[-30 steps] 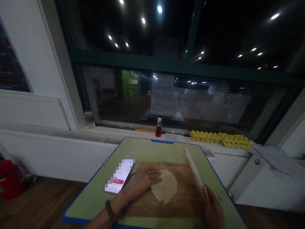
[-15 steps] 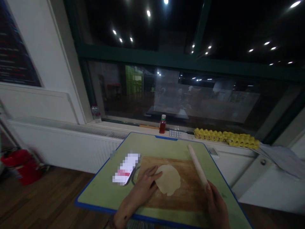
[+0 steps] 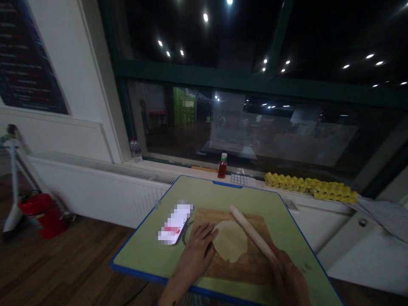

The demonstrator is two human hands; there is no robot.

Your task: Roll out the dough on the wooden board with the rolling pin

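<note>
A flat, roughly round sheet of dough (image 3: 230,242) lies on a wooden board (image 3: 239,270), with a small notch in its near edge. My left hand (image 3: 200,251) rests on the board at the dough's left edge, fingers stretched out and the tips by the dough. Around the near end of a pale wooden rolling pin (image 3: 250,229) my right hand (image 3: 288,274) is closed. The pin slants across the board's right side, its far end pointing up and left, close to the dough's right edge. I cannot tell whether it touches the dough.
The board lies on a green table (image 3: 134,250) with a blue rim. A phone with a blurred screen (image 3: 175,225) lies left of the board. On the sill stand a red sauce bottle (image 3: 222,166), yellow egg trays (image 3: 310,188) and a clear bottle (image 3: 135,149). A red bucket (image 3: 44,214) is on the floor.
The rolling pin has swung left, its far end moving from beyond the board to beside the dough. My left hand stays by the dough's left edge. The whole view has shifted slightly.
</note>
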